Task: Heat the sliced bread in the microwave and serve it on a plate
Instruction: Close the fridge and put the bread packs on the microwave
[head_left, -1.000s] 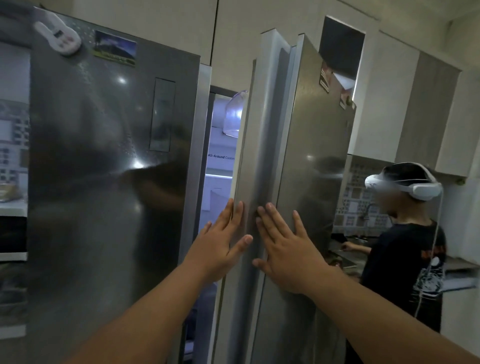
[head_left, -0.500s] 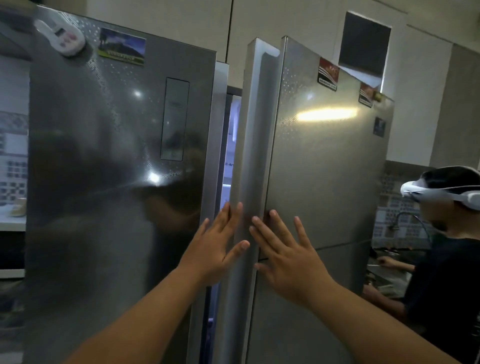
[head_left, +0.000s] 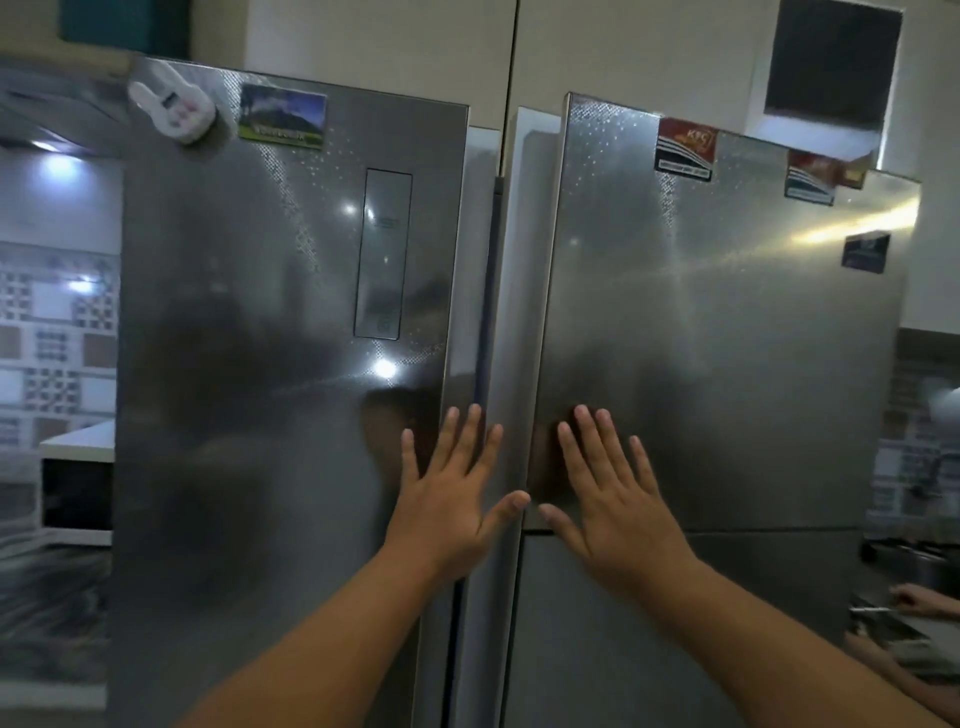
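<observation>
Both hands lie flat with fingers straight and spread, each grip wide and holding nothing. The left hand (head_left: 447, 499) presses its palm at the inner edge of the left refrigerator door (head_left: 280, 364), its fingertips reaching over the narrow seam between the doors. The right hand (head_left: 618, 504) presses the right refrigerator door (head_left: 717, 338) just beside that seam, thumb pointing toward the left thumb, the two thumbs near but apart. Both forearms rise from the bottom of the view and converge on the doors, wrists roughly straight. Above the left hand sits a dark control panel (head_left: 383, 254); further up and to the left are a white rabbit magnet (head_left: 171, 109) and a landscape magnet (head_left: 283, 117). Above the right hand are red sticker magnets (head_left: 684, 148) along the door's top edge. Well left of the hands, past the refrigerator's side, a dark appliance opening (head_left: 78, 493) sits under a white tabletop (head_left: 78, 441); whether it is the microwave cannot be told. Low to the right, another person's hand (head_left: 919, 597) shows at the frame's edge. The sliced bread and the plate cannot be seen.
</observation>
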